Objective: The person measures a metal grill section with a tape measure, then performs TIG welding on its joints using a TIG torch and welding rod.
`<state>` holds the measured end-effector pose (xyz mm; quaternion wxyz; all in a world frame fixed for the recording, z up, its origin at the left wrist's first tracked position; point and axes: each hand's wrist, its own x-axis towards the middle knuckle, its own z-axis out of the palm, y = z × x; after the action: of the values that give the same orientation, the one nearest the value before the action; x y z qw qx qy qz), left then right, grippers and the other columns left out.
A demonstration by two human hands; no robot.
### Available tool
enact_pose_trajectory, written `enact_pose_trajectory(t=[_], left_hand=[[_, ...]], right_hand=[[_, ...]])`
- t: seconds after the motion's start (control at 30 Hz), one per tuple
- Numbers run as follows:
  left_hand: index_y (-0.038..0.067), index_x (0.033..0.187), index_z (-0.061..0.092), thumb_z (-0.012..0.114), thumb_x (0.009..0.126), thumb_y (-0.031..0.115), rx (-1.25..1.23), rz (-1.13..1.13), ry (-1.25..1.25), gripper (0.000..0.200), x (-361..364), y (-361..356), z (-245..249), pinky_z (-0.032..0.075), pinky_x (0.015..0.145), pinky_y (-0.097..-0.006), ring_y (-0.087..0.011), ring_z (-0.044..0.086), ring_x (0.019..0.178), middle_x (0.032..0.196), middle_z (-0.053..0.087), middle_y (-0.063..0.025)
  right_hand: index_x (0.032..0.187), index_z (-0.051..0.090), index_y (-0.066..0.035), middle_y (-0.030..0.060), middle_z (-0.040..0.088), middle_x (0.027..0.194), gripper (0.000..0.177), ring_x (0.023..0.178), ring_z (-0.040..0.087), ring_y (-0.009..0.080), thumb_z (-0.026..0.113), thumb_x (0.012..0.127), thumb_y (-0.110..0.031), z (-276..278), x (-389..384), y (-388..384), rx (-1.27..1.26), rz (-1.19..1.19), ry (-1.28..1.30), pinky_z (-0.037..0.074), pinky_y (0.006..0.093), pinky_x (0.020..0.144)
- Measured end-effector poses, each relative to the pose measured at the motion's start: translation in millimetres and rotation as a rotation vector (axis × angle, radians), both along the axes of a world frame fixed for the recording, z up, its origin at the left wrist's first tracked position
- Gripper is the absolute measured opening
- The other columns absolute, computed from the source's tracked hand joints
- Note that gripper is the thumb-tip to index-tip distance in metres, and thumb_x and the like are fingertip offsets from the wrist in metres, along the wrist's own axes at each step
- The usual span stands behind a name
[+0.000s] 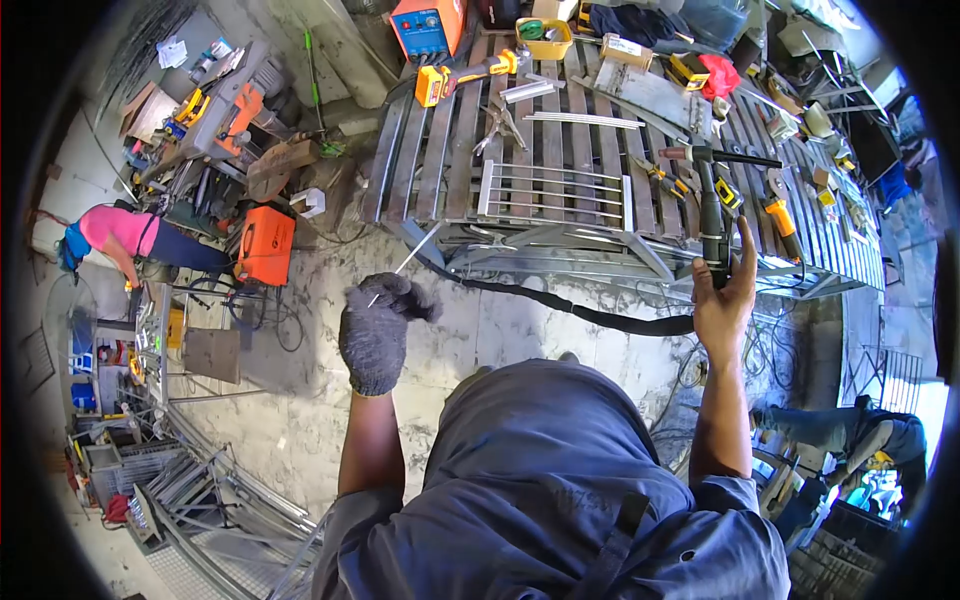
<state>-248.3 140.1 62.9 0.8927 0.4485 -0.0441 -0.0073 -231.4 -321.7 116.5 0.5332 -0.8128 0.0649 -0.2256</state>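
Left glove (373, 335): dark grey. Rod (420, 247): silvery white. Torch (711, 210): black, reddish-brown tip; cable (590, 313) black. Bench (398, 165): grey-brown slats, striped look with dark gaps. Metal grille (627, 204) by bench's near edge: silver-grey, barred. Far left corner: orange machine (425, 32), blue front; yellow-and-black power tool (435, 85). Far edge: yellow tub (545, 47), green contents; red cloth (719, 75). Floor (530, 340): pale grey, dark blotches. Clothing (550, 440): dark blue-grey. Person at left: pink top (122, 230), navy trousers (188, 250).
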Motion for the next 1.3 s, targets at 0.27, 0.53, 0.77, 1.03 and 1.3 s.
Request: enact_pose_trajectory(t=[0.27, 0.53, 0.77, 1.03, 1.3], left_hand=[[0.001, 0.125, 0.067, 0.05, 0.118, 0.048, 0.367, -0.011, 0.075, 0.051, 24, 34, -27, 0.059, 0.079, -0.039, -0.0207, 0.068, 0.087, 0.095, 0.065, -0.006], [0.002, 0.119, 0.065, 0.05, 0.116, 0.023, 0.984, 0.183, -0.185, 0.026, 71, -15, -84, 0.052, 0.101, -0.0414, -0.0267, 0.067, 0.107, 0.11, 0.068, -0.0126], [0.0, 0.121, 0.069, 0.051, 0.113, 0.02, 1.245, 0.335, -0.399, 0.028, 137, -78, -132, 0.049, 0.112, -0.0495, -0.0391, 0.066, 0.123, 0.125, 0.07, -0.022], [0.001, 0.126, 0.068, 0.059, 0.1, -0.005, 1.316, 0.41, -0.322, 0.028, 170, -108, -168, 0.051, 0.115, -0.049, -0.0416, 0.067, 0.134, 0.132, 0.074, -0.0224], [0.0, 0.128, 0.069, 0.057, 0.107, -0.002, 1.177, 0.462, -0.201, 0.025, 179, -116, -208, 0.054, 0.111, -0.0424, -0.032, 0.07, 0.128, 0.132, 0.075, -0.0194]], right_hand=[[0.169, 0.041, -0.01, 0.0192, 0.068, 0.144, 0.077, 0.108, 0.065, 0.0168, 0.077, 0.101, -0.004, 7, -10, 59, -0.175, -0.062, -0.008, 0.054, 0.0324, 0.094], [0.168, 0.044, -0.01, 0.0044, 0.068, 0.084, 0.071, 0.058, 0.057, 0.0096, 0.075, 0.105, -0.012, -29, 30, 82, 0.276, 0.064, 0.335, 0.045, 0.0263, 0.053], [0.172, 0.036, -0.011, 0.01, 0.069, 0.08, 0.074, 0.048, 0.058, 0.0135, 0.071, 0.107, -0.009, -104, 106, 62, 0.741, 0.165, 0.429, 0.043, 0.0276, 0.044], [0.173, 0.035, -0.013, 0.0036, 0.068, 0.079, 0.077, 0.052, 0.057, 0.009, 0.074, 0.106, -0.009, -153, 169, 40, 0.583, 0.238, 0.421, 0.047, 0.0259, 0.048], [0.173, 0.033, -0.01, 0.0029, 0.067, 0.079, 0.077, 0.055, 0.057, 0.007, 0.072, 0.108, -0.012, -178, 191, 59, 0.564, 0.314, 0.469, 0.046, 0.0254, 0.048]])
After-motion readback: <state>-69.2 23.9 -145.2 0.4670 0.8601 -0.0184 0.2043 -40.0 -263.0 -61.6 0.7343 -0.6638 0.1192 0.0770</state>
